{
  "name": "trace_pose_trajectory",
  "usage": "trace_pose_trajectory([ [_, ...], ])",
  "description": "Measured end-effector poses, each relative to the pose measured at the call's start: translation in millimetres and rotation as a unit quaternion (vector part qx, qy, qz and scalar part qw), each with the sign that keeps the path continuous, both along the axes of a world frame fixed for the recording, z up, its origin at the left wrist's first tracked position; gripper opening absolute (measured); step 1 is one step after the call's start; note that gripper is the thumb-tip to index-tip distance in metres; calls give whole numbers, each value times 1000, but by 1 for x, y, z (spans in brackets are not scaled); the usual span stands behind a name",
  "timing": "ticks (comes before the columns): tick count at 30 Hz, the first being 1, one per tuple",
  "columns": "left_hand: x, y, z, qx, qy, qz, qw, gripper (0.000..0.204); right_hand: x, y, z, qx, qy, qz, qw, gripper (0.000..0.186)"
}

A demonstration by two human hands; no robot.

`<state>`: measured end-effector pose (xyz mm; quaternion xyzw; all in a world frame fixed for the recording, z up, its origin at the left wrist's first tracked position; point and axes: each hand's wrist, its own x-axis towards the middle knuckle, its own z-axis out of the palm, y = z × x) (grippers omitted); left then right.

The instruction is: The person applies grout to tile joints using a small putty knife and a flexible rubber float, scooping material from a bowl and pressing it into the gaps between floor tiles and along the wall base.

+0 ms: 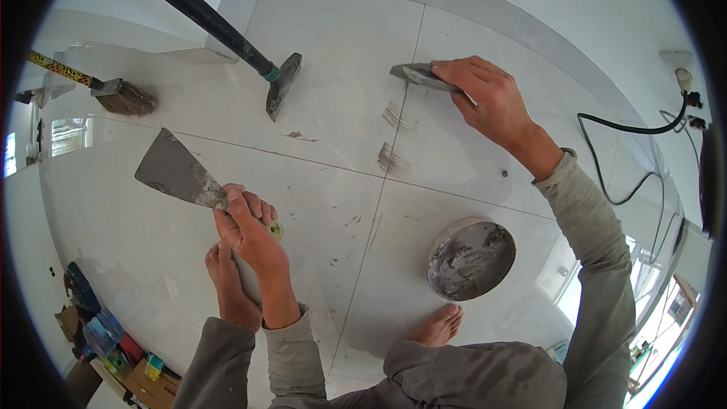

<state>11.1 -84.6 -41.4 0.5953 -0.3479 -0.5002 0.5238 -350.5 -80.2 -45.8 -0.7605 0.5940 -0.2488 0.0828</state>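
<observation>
My left hand (250, 229) is closed around the handle of a wide putty knife (176, 171), its blade angled up and left above the floor. At the far right of the tiles, my right hand (488, 98) grips a thin grey flat spreader (415, 74), its edge by the joint between two tiles. Below that edge, dark streaks of grout (391, 159) lie across the joint. A round bowl (434, 254) holding wet grey grout (473, 261) stands on the floor near my right foot. The underside of the spreader is hidden.
A black pole with a flat grey scraper head (283, 87) and a brush (125, 97) with a patterned handle stand at the far left. Black cables (640, 130) hang from a wall socket at right. Boxes and bottles (106, 333) crowd the lower left. Grout crumbs dot the tiles.
</observation>
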Motion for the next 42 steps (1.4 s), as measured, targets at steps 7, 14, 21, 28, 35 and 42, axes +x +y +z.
trace_pose_trajectory([
  [7,8,4,7,6,1,14,1000,21,131,31,-38,3,128,-127,984,30],
  [14,16,2,15,3,3,21,1000,24,124,34,2,4,4,-179,984,47],
  [21,28,-2,7,17,8,52,998,25,152,82,-10,51,13,-81,995,37],
  [28,21,-2,9,9,16,42,999,21,54,-16,-29,-41,100,-282,953,24],
  [35,21,-7,10,14,21,68,997,21,149,34,-29,52,-20,-173,983,35],
  [42,16,-4,11,9,24,38,999,19,37,-60,-51,-58,118,-304,944,26],
])
